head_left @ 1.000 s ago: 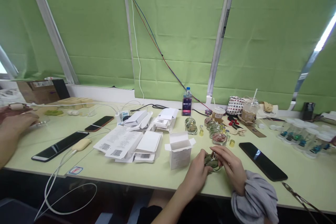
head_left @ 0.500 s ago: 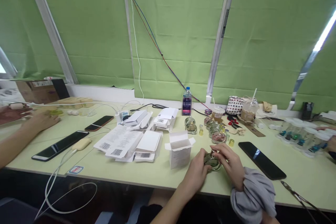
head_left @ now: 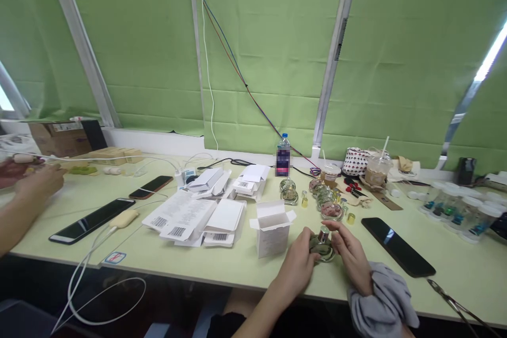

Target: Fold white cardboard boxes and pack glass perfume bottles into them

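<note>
Near the table's front edge, my left hand (head_left: pixel 298 257) grips the left side of a small round glass bottle (head_left: pixel 321 248) with a green band and a silver cap (head_left: pixel 324 233). My right hand (head_left: pixel 349 250) touches the bottle's right side and cap with its fingertips; a grey scrunchie (head_left: pixel 382 298) is round that wrist. An open white box (head_left: pixel 272 229) stands upright just left of the bottle. Behind my hands are several similar round bottles (head_left: pixel 331 210) with pink or green bands, small yellow-capped vials (head_left: pixel 304 199) and a gold cap (head_left: pixel 351 218).
Flat white cartons (head_left: pixel 186 216) lie left of the box. A black phone (head_left: pixel 398 246) and scissor-like pliers (head_left: pixel 451 298) lie at right, near lidded clear jars (head_left: pixel 479 222). Further back stand a water bottle (head_left: pixel 283 156) and iced drinks (head_left: pixel 376 170). Another person's hand (head_left: pixel 37 187) is at far left.
My right fingers have lowered and spread from over the cap, so the silver cap now shows upright. The other person's hand at left has moved further left.
</note>
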{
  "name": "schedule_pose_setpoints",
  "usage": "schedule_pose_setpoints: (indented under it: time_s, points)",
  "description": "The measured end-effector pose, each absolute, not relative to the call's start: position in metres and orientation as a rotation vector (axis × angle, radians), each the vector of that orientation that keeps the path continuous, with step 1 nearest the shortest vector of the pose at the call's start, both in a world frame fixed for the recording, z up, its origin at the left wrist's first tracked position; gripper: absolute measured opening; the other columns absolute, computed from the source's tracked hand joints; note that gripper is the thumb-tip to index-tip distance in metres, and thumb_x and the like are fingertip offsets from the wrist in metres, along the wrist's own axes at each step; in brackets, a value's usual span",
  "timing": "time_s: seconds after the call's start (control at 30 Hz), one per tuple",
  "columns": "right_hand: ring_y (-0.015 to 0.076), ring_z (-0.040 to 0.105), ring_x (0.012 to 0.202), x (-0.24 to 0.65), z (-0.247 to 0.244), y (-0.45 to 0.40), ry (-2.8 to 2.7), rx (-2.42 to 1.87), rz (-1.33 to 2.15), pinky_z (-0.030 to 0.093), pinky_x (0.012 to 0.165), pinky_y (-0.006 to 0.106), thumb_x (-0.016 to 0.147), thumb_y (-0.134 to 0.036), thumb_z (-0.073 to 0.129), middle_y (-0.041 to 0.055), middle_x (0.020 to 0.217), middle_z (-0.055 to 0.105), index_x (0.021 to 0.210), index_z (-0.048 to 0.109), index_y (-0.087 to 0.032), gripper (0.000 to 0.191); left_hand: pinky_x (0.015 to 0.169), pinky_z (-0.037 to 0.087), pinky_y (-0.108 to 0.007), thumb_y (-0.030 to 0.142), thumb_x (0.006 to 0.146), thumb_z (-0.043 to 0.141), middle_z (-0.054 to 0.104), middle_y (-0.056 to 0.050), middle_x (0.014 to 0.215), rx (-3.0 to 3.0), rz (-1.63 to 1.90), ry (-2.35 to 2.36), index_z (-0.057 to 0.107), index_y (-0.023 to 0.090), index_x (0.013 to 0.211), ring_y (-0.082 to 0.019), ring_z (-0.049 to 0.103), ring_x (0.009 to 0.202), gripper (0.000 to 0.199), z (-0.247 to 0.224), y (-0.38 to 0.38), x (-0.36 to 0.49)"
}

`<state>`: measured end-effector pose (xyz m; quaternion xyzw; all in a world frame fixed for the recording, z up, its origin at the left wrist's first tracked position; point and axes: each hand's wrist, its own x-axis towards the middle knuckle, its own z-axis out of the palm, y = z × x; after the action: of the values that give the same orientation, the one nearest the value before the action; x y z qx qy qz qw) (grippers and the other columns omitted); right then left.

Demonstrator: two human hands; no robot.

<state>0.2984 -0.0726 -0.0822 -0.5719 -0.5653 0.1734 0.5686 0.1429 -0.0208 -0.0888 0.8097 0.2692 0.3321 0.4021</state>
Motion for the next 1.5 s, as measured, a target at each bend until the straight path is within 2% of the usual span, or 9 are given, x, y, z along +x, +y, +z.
schedule_pose_setpoints:
  time_s: [0.13, 0.37, 0.57, 0.77, 0.9, 1.0, 1.13, 1.23, 1.5]
  points:
    - [0.0133, 0.037, 0.051, 0.3, -0.083, -0.074, -1.239, -1.325, 0.538, 0.033, 0.055, 0.027, 0.093, -0.055, 0.034, -0.0072, 0.055, 0.035, 0.111, 0.055, -0.014, 0.05, 0.084, 0.04, -0.03, 0.008, 0.076, 0.05, 0.059, -0.004, 0.102, 2.071, 0.835, 0.69, 0.042, 0.023, 0.098, -0.021, 0.055, 0.095, 0.027, -0.086, -0.022, 0.142]
    - [0.0119, 0.031, 0.049, 0.301, -0.086, -0.071, -1.198, -1.308, 0.647, 0.025, 0.049, 0.025, 0.087, -0.063, 0.041, -0.0075, 0.055, 0.031, 0.101, 0.059, -0.012, 0.055, 0.087, 0.041, -0.031, 0.009, 0.081, 0.046, 0.058, -0.005, 0.105, 2.091, 0.83, 0.686, 0.043, 0.023, 0.103, -0.02, 0.055, 0.097, 0.026, -0.089, -0.022, 0.142]
    - [0.0175, 0.05, 0.067, 0.301, -0.082, -0.073, -1.302, -1.276, 0.627, 0.038, 0.06, 0.027, 0.084, -0.055, 0.053, -0.0004, 0.07, 0.052, 0.1, 0.062, -0.018, 0.041, 0.087, 0.042, -0.032, 0.009, 0.082, 0.044, 0.059, -0.006, 0.105, 2.093, 0.823, 0.695, 0.042, 0.022, 0.102, -0.02, 0.055, 0.097, 0.024, -0.089, -0.023, 0.141]
    - [0.0136, 0.035, 0.054, 0.301, -0.084, -0.07, -1.448, -1.45, 0.457, 0.032, 0.055, 0.026, 0.08, -0.046, 0.061, -0.0084, 0.058, 0.031, 0.119, 0.056, -0.016, 0.049, 0.087, 0.047, -0.036, 0.012, 0.085, 0.047, 0.06, -0.008, 0.106, 2.143, 0.878, 0.696, 0.044, 0.021, 0.107, -0.021, 0.058, 0.099, 0.024, -0.089, -0.023, 0.143]
    - [0.0141, 0.039, 0.055, 0.307, -0.089, -0.071, -1.621, -1.523, 0.341, 0.037, 0.057, 0.026, 0.086, -0.041, 0.053, -0.0052, 0.065, 0.044, 0.134, 0.044, -0.017, 0.054, 0.101, 0.042, -0.046, 0.013, 0.088, 0.046, 0.046, -0.016, 0.135, 2.448, 1.181, 0.665, 0.036, 0.019, 0.129, -0.028, 0.044, 0.128, 0.043, -0.096, -0.034, 0.128]
    - [0.0162, 0.048, 0.06, 0.312, -0.086, -0.073, -1.753, -1.59, 0.204, 0.045, 0.064, 0.03, 0.089, -0.035, 0.047, -0.0013, 0.074, 0.054, 0.144, 0.032, -0.023, 0.059, 0.107, 0.038, -0.049, 0.007, 0.084, 0.049, 0.05, -0.009, 0.131, 2.707, 1.649, 0.572, 0.041, 0.029, 0.124, -0.027, 0.041, 0.131, 0.046, -0.1, -0.041, 0.103]
    - [0.0233, 0.059, 0.097, 0.314, -0.078, -0.071, -1.904, -1.525, 0.089, 0.047, 0.086, 0.038, 0.086, -0.025, 0.047, 0.007, 0.108, 0.062, 0.144, 0.034, -0.03, 0.06, 0.108, 0.035, -0.053, 0.007, 0.078, 0.061, 0.041, -0.007, 0.133, 2.369, 2.178, 0.886, 0.039, 0.035, 0.12, -0.027, 0.038, 0.132, 0.055, -0.088, -0.035, 0.068]
    - [0.0237, 0.061, 0.105, 0.313, -0.074, -0.066, -1.995, -1.516, 0.119, 0.049, 0.087, 0.037, 0.083, -0.018, 0.047, 0.0034, 0.118, 0.063, 0.136, 0.044, -0.036, 0.056, 0.107, 0.032, -0.056, 0.02, 0.08, 0.065, 0.026, -0.012, 0.145, 2.158, 1.861, 1.058, 0.032, 0.03, 0.129, -0.031, 0.028, 0.138, 0.06, -0.072, -0.019, 0.051]
    - [0.0232, 0.065, 0.093, 0.297, -0.017, -0.065, -1.651, -1.429, -0.02, 0.053, 0.083, 0.037, 0.089, -0.036, 0.05, 0.0081, 0.113, 0.065, 0.124, 0.049, -0.026, 0.036, 0.093, 0.046, -0.037, 0.03, 0.088, 0.053, 0.055, -0.007, 0.126, 1.793, 1.285, 0.873, 0.046, 0.027, 0.121, -0.023, 0.056, 0.109, 0.034, -0.072, -0.004, 0.045]
